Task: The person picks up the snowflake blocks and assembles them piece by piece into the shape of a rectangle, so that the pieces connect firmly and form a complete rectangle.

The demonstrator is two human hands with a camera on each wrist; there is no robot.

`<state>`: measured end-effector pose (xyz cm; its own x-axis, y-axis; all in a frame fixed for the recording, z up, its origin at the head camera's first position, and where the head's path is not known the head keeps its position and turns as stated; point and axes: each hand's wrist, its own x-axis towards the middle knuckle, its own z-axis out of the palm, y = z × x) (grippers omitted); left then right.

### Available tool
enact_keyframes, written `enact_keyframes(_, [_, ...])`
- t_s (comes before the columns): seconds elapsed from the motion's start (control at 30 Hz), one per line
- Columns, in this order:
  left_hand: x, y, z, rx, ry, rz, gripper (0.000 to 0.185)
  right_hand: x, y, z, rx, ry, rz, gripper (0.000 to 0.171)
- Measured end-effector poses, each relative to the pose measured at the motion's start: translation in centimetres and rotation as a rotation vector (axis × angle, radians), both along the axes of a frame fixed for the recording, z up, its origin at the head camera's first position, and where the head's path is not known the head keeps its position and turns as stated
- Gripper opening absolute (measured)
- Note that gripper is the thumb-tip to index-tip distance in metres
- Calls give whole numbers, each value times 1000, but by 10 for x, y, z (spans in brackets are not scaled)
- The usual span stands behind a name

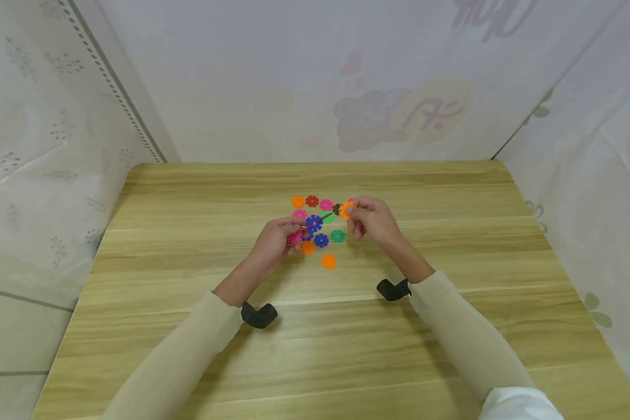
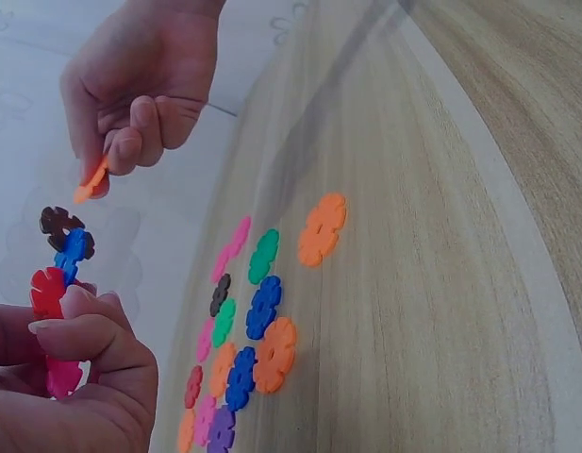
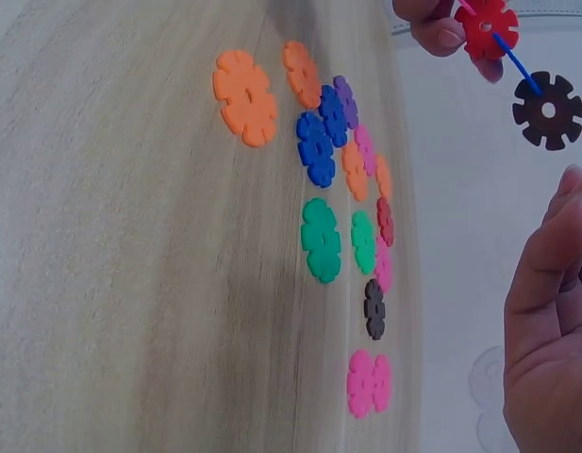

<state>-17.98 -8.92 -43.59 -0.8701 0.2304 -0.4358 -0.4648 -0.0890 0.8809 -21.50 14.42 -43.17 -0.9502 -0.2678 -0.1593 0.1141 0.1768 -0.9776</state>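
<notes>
Your left hand [image 1: 278,239], at the centre of the head view, grips a joined chain of snowflake discs [image 2: 59,274] — pink, red, blue and brown — raised above the bench [image 1: 451,361]. Your right hand [image 1: 370,220], just right of it, pinches a single orange disc [image 2: 91,181] near the chain's brown end. Loose discs [image 3: 321,236] lie on the bench beneath both hands.
</notes>
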Motion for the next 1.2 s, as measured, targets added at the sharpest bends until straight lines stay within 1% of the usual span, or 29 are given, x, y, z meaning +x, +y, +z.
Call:
enact_keyframes(0.27, [1,1,-1,-11,23,-6,31,3,-2,3,48,-12,36,26])
enact_keyframes(0.47, [1,2,1,-7,28,-6,30,5,-3,4,46,-1,61,28])
enact_keyframes(0.7, [1,3,3,-8,26,-9,29,6,-5,6,26,-21,75,27])
enact_keyframes(0.93, [1,6,4,-20,33,-21,26,6,-6,7,39,-30,90,26])
enact_keyframes(1.03, [2,6,4,-36,49,-26,23,6,-6,7,57,-26,110,26])
enact_keyframes(1.2, [3,6,3,-92,115,-35,25,7,-8,8,90,-3,140,26])
